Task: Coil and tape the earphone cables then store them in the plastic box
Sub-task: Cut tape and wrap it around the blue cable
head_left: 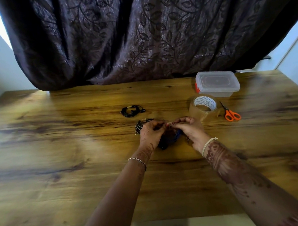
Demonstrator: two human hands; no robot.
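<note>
Pinching: both hands meet fingertip to fingertip over the middle of the table (59, 155), right above the blue cable (171, 137)
Left hand (151, 133): fingers curled in, gripping the top of the blue cable from its side; thin chain bracelet (136, 160) on the wrist
Right hand (190, 130): same deal, fingers curled and pinching the cable from the other side; pale band (207, 144) on the wrist
Pinch spot: too small and blurry to say if anything besides cable sits between the fingertips
Blue cable: dark bunched-up bundle under and between the two hands, mostly hidden by them; can't tell if it touches the table
Jack (188, 142): silver plug poking out just below the right hand
Grey coil (139, 127): on the table, tucked just behind the left hand and partly covered by it
Black coil (133, 111): wound up with a pale strip around its top, lying further back, apart from the hands
Box (217, 84): clear plastic, lid on, red clip on its left end, back right of the table
Tape roll (204, 106): clear, just in front of the box
Scissors (231, 114): orange handles, just right of the tape roll
Curtain (138, 33): dark, leaf pattern, hanging behind the table's far edge
</note>
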